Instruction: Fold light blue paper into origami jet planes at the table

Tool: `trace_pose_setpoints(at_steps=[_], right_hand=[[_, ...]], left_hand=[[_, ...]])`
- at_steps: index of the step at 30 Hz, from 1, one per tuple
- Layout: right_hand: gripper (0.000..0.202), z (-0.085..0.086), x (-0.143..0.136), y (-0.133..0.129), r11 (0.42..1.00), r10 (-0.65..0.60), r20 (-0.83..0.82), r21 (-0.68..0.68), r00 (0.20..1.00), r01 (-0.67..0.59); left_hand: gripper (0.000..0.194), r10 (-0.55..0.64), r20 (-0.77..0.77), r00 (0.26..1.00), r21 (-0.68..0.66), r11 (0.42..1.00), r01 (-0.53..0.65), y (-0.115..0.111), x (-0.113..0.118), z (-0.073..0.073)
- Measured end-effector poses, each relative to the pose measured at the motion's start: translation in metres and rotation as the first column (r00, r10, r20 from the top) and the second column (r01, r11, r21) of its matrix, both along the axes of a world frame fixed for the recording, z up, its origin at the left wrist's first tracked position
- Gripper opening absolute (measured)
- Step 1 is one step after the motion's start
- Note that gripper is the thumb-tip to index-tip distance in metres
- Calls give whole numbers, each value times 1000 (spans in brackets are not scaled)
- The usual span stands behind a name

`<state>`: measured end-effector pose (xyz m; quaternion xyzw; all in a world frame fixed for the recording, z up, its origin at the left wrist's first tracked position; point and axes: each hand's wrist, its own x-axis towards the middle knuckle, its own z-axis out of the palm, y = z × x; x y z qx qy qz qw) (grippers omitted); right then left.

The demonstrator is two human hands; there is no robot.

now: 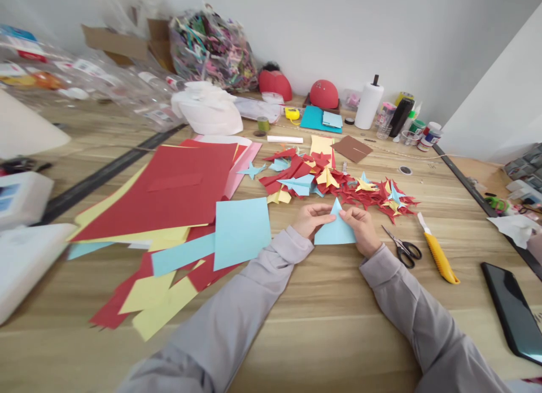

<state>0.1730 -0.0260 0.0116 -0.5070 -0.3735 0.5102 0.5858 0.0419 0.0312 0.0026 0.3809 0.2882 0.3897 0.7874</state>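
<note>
Between my two hands is a light blue sheet of paper (336,233), folded to a point at its far end and wide at the near edge. My left hand (312,219) pinches its left side near the tip. On the other side, my right hand (359,226) grips the sloping edge with thumb and fingers. Just beyond lies a heap of folded paper pieces (296,184) in red, blue and yellow. A flat light blue sheet (242,232) rests left of my left hand. Black-handled scissors (405,250) lie right of my right hand.
A yellow-handled knife (441,257) and a black phone (512,311) lie at the right. Large red sheets (169,184) and paper scraps (165,305) spread over the left. Behind stand a white bottle (369,105), a yellow tape measure (292,114) and a bag of coloured strips (212,51).
</note>
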Motion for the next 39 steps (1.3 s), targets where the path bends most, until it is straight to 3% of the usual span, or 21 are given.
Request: trace_pose_setpoints(at_steps=[4,10,19,25,31,39], right_hand=[[40,-4,1,1,1000,0,-20,30,1000,0],[40,-10,2,5,989,-62,-119,123,991,77],[25,-13,-5,5,978,-112,161,190,981,80],[22,-10,-2,2,967,-200,102,182,975,179],[23,-12,-2,2,982,-132,170,156,976,106],[15,-8,-1,2,988,-116,76,116,990,107]], left_hand=[[34,18,11,1000,60,998,-19,1,2,-3],[35,167,173,971,-38,986,-163,6,1,-2],[34,228,115,967,39,971,-234,6,5,-3],[32,146,-22,989,93,985,-143,3,1,2],[33,131,8,991,63,989,-131,2,2,1],[21,82,4,997,71,994,-82,2,1,-2]])
